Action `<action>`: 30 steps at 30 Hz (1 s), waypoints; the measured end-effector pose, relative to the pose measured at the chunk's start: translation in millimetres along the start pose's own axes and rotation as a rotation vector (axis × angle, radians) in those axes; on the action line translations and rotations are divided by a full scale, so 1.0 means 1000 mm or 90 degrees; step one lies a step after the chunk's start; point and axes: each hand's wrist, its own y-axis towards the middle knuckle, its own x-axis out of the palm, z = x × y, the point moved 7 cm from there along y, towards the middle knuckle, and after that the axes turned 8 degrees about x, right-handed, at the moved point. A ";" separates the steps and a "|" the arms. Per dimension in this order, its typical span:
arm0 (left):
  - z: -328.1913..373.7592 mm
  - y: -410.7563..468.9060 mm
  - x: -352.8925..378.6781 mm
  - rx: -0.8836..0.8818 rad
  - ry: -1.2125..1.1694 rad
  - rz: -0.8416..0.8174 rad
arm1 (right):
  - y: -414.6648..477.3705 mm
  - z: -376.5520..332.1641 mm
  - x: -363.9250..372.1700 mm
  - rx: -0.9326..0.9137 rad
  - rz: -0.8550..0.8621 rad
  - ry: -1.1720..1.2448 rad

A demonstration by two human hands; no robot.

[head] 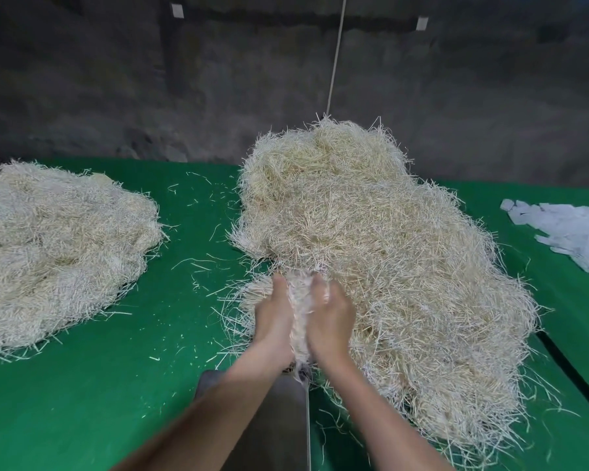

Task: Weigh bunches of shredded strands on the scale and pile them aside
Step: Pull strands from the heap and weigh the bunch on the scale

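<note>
A big heap of pale shredded strands (371, 232) covers the middle and right of the green table (99, 385). At its near left edge my left hand (273, 317) and my right hand (330, 317) press together from both sides around a bunch of strands (300, 314), fingers curled into it. The bunch is blurred. Below my wrists lies the grey metal scale pan (286, 419), partly hidden by my forearms. A second, flatter pile of strands (55, 253) lies at the left.
White paper slips (568, 232) lie scattered at the right edge. A pale cord (335, 56) hangs down in front of the dark wall behind the heap. Loose strands litter the green cloth between the two piles.
</note>
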 end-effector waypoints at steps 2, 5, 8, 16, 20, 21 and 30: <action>-0.006 0.002 -0.004 0.005 0.047 0.012 | 0.018 0.008 -0.013 0.052 -0.027 -0.001; 0.019 0.007 -0.009 0.149 0.117 -0.009 | 0.007 0.013 -0.004 0.097 -0.222 0.131; 0.026 0.013 -0.002 0.159 0.174 -0.092 | -0.005 0.012 0.010 0.143 -0.312 0.091; 0.002 -0.019 0.002 0.105 -0.024 -0.121 | 0.003 0.017 -0.006 0.186 -0.056 0.091; -0.019 -0.008 -0.013 -0.008 -0.131 0.072 | -0.031 0.004 -0.003 -0.058 -0.020 -0.042; -0.015 -0.006 -0.017 0.033 -0.103 0.081 | -0.034 0.004 -0.004 -0.075 -0.010 -0.055; 0.006 0.010 -0.012 0.264 0.195 -0.066 | -0.017 0.011 0.009 0.018 -0.089 0.078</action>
